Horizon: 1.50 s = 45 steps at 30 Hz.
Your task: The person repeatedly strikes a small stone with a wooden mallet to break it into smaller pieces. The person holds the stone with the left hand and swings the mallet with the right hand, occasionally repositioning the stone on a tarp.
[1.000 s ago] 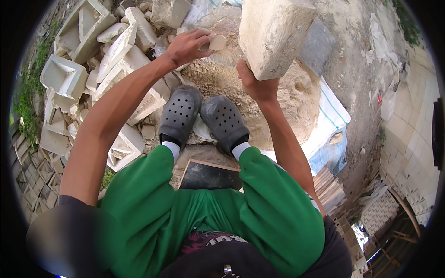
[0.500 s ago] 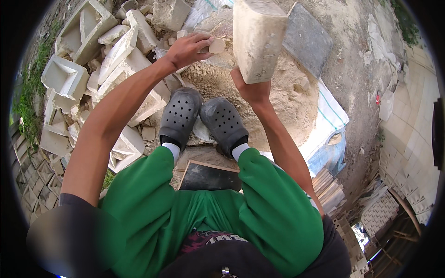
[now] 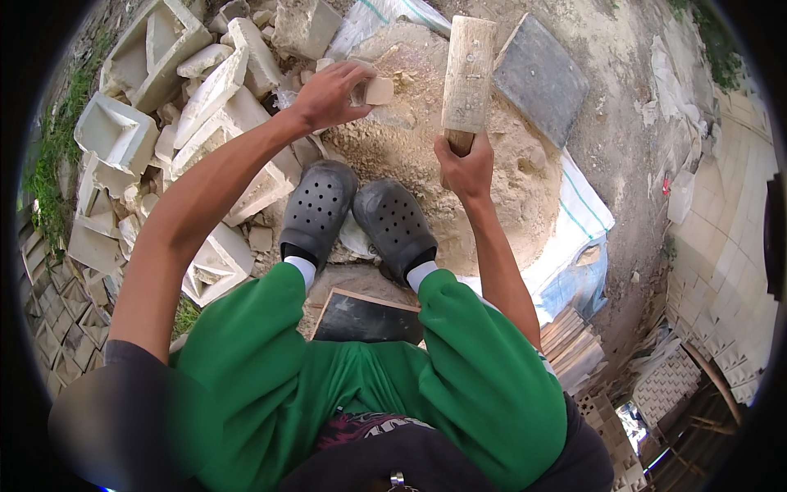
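Note:
A wooden mallet (image 3: pixel 469 75) with a pale, dust-covered head is in my right hand (image 3: pixel 467 169), whose fingers wrap round its short handle. The head points away from me, above a heap of crumbled tan rubble (image 3: pixel 402 152). To its left, my left hand (image 3: pixel 332 96) grips a small pale chunk (image 3: pixel 379 91) with a flat face turned toward the mallet. A gap separates mallet and chunk. What lies under the chunk is partly hidden by my fingers.
Broken pale moulded blocks (image 3: pixel 209 98) pile up on the left. A dark grey slab (image 3: pixel 542 79) lies beyond the mallet at the right. White sacking (image 3: pixel 578 201) spreads beneath the rubble. My grey clogs (image 3: pixel 393 221) stand at its near edge, by a black board (image 3: pixel 367 318).
The mallet, raised close to the camera before, has come down and away from me, so its handle now shows. My left hand has shifted slightly and still grips the pale chunk.

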Available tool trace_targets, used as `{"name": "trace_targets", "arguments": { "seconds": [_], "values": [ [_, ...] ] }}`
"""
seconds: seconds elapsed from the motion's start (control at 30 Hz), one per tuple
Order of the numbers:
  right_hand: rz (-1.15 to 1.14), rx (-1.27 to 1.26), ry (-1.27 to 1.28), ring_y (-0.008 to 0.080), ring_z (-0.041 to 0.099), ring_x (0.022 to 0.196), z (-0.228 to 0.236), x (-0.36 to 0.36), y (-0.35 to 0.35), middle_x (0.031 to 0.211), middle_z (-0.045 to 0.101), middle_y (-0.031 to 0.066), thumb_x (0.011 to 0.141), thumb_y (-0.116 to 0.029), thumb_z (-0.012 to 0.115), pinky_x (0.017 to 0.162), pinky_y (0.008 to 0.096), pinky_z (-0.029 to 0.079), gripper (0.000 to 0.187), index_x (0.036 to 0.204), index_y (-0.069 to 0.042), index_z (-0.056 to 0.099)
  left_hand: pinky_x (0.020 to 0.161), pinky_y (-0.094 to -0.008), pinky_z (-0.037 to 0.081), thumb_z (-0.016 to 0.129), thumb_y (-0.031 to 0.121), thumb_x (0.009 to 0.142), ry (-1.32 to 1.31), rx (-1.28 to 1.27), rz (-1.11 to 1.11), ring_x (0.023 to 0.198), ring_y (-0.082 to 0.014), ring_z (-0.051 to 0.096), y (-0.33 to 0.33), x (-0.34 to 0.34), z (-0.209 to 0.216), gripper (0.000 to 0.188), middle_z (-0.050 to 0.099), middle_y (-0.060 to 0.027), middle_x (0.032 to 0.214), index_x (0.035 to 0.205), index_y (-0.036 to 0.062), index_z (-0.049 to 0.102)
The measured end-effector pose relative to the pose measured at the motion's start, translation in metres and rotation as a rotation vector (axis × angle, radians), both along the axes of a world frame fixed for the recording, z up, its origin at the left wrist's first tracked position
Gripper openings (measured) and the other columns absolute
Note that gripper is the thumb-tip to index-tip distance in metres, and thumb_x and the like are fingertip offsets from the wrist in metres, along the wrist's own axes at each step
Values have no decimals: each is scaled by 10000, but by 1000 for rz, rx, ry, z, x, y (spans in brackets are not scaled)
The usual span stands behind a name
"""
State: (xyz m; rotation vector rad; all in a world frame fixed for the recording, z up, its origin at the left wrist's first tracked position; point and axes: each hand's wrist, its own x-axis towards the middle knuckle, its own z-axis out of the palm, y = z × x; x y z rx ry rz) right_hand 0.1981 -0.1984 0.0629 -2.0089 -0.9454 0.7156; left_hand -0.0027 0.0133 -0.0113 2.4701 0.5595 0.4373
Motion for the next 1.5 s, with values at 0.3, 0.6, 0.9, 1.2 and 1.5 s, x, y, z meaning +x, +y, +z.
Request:
{"name": "trace_targets", "arguments": {
  "seconds": [0.3, 0.6, 0.9, 1.2, 1.5],
  "values": [
    [144, -429, -170, 478, 707, 949, -32, 0, 0, 981, 722, 304, 835, -319, 756, 826, 505, 564, 529, 1203, 34, 613, 1020, -436, 493, 833, 278, 781, 65, 25, 113, 1202, -337, 612, -1, -15, 2, 542, 667, -132, 1223, 1230, 89, 595],
    [-35, -93, -175, 480, 720, 885, -29, -22, 1, 879, 732, 285, 766, -312, 765, 793, 500, 574, 471, 1057, 47, 674, 992, -433, 494, 813, 307, 783, 61, -58, 165, 1157, -353, 622, 1, -24, -6, 534, 662, -147, 1184, 1201, 64, 585],
    [-60, -98, -112, 330, 726, 819, -29, -15, -1, 901, 738, 228, 776, -304, 822, 789, 395, 562, 476, 1024, 80, 688, 978, -429, 513, 802, 379, 809, 39, -28, 196, 1114, -342, 648, 7, -30, 3, 577, 666, -161, 1181, 1234, 67, 569],
    [-55, -457, -60, 374, 709, 767, -42, -2, 1, 865, 721, 232, 740, -276, 765, 735, 419, 559, 421, 973, 65, 682, 918, -417, 517, 814, 344, 792, -54, -10, 250, 1068, -329, 653, 14, -26, -8, 521, 671, -126, 1147, 1195, 102, 589],
    [-71, -589, 108, 215, 675, 544, -38, -3, -5, 690, 684, 125, 782, -226, 746, 560, 359, 534, 282, 860, 35, 676, 960, -418, 512, 813, 335, 789, -14, -45, 266, 1119, -330, 645, 12, -22, 2, 522, 673, -127, 1148, 1199, 101, 590]
  ]
}}
